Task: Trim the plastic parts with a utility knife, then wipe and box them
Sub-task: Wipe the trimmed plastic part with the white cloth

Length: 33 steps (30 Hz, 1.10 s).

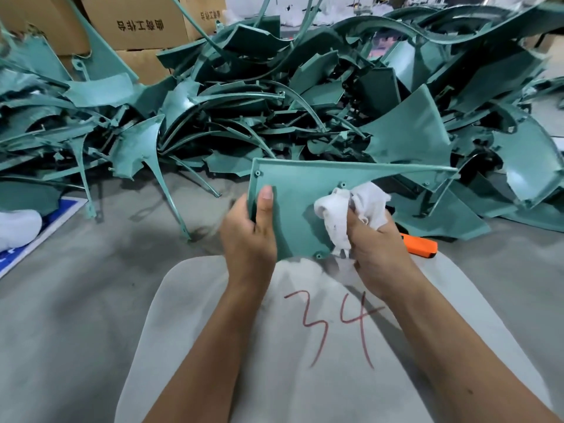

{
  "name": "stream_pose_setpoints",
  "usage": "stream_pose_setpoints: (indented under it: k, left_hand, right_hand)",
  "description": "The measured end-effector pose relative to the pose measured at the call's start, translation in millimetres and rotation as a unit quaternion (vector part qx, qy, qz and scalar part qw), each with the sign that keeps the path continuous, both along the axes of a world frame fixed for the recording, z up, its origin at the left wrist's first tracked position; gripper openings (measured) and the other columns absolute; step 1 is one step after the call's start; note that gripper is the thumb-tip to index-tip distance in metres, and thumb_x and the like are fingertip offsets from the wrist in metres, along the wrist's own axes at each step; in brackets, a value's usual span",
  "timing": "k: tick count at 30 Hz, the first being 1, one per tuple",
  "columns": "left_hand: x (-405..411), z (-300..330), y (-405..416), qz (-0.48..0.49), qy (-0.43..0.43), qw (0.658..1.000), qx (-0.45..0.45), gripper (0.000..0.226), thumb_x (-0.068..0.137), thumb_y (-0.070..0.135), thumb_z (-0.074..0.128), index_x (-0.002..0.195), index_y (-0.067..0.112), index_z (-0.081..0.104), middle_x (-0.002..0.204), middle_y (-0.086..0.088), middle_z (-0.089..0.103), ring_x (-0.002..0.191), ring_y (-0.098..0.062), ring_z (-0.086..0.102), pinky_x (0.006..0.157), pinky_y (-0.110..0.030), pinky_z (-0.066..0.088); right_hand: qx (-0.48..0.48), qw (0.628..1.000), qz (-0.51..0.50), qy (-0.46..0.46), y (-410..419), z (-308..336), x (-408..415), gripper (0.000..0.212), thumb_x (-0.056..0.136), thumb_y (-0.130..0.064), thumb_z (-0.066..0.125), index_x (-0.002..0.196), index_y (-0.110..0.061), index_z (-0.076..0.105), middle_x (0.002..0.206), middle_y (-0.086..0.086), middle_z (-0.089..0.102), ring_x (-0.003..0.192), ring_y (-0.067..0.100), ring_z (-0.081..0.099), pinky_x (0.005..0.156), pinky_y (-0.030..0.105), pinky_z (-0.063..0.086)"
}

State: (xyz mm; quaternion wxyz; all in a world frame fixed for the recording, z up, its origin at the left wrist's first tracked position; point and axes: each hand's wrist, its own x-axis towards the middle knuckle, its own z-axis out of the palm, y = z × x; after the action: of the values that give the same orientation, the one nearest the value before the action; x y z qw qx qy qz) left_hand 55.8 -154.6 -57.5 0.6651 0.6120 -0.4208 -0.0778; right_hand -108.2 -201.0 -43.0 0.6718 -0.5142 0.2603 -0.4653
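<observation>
Left hand (248,236): fingers grip panel (293,203) edge.
Right hand (377,239): fingers clutch rag (351,209), apparently against panel.
Knife (419,246): floor, behind.

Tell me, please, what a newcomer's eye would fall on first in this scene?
Probably the big heap of green plastic parts across the floor behind. Then, in front, the left hand grips a flat green panel while the right hand presses a white cloth against it.

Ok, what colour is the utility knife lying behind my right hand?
Bright orange: the utility knife shows in the head view, on the floor just past the right hand.
</observation>
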Motion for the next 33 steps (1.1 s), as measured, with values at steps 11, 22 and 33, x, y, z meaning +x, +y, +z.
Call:
stream_pose_setpoints:
  k: [11,22,33]
  left_hand:
    - [-8,-1,-8,-0.174,0.207,0.958,0.091,0.044,0.103,0.048,0.053,0.097,0.01,0.074,0.09,-0.01,0.08,0.077,-0.026,0.078,0.056,-0.031,0.059]
    - [-5,-9,-7,-0.076,0.132,0.985,0.087,0.068,0.087,0.072,0.052,0.093,0.006,0.071,0.09,-0.013,0.078,0.087,-0.039,0.074,0.073,-0.06,0.06]
    - [-14,-8,-10,-0.075,0.274,0.956,0.08,0.049,0.098,0.054,0.06,0.086,0.008,0.071,0.087,-0.014,0.078,0.08,-0.037,0.076,0.069,-0.053,0.063]
  right_hand:
    - [-0.098,0.983,-0.155,-0.008,-11,10,-11,0.026,0.096,0.002,0.069,0.077,0.015,0.056,0.067,0.012,0.055,0.06,0.019,0.053,0.055,0.024,0.043]
    - [0.101,0.976,-0.102,-0.165,-20,5,-6,0.019,0.103,-0.014,0.06,0.111,0.0,0.07,0.088,0.013,0.07,0.071,0.021,0.066,0.063,0.03,0.055]
    - [0.152,0.93,-0.149,-0.301,-47,20,-36,0.025,0.107,-0.016,0.058,0.095,-0.003,0.077,0.099,0.012,0.077,0.082,0.018,0.075,0.068,0.031,0.062]
